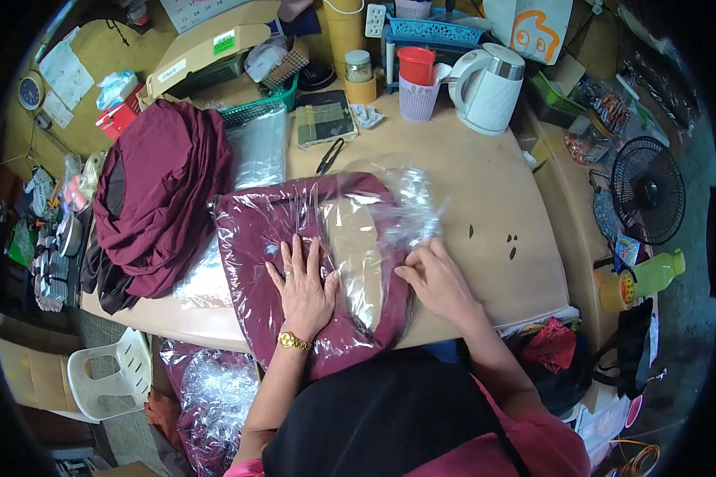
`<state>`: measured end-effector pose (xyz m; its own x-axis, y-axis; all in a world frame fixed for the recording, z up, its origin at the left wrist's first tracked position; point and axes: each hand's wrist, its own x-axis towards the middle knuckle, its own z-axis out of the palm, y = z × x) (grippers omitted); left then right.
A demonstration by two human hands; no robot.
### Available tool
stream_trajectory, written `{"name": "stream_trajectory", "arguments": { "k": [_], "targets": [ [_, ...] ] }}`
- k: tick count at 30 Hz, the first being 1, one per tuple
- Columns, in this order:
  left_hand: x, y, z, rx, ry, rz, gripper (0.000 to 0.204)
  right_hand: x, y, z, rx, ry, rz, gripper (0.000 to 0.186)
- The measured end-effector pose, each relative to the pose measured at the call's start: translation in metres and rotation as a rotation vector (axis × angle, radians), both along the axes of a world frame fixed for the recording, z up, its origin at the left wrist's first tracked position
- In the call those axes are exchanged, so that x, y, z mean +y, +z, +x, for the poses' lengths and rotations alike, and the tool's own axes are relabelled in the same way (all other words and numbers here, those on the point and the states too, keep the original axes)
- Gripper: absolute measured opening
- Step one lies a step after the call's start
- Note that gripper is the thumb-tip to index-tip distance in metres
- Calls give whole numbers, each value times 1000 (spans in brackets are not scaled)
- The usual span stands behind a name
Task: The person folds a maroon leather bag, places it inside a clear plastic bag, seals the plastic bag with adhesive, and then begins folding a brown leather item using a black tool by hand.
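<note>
A folded maroon garment lies in a clear plastic bag on the tan table. My left hand rests flat on the bagged garment, fingers spread. My right hand has its fingers curled on the bag's right edge, below the crumpled loose plastic at the top right. A pile of maroon fabric with dark cloth under it sits to the left, beside a stack of flat clear bags. Small black scissors or snips lie behind the bagged garment.
A white kettle, cups, a jar and baskets line the back. A black fan and a green bottle are at right. A white plastic chair and wrapped maroon bundles sit low at left.
</note>
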<state>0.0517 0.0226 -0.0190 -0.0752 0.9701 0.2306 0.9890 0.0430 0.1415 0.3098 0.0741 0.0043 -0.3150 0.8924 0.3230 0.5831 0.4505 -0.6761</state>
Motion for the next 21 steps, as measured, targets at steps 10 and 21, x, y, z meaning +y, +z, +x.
{"name": "stream_trajectory", "arguments": {
  "k": [10, 21],
  "targets": [
    [4, -5, -3, -59, -3, 9, 68, 41, 4, -16, -131, -182, -54, 71],
    [8, -5, -8, -58, 44, 14, 69, 88, -10, 202, 263, -583, -185, 18]
  ]
}}
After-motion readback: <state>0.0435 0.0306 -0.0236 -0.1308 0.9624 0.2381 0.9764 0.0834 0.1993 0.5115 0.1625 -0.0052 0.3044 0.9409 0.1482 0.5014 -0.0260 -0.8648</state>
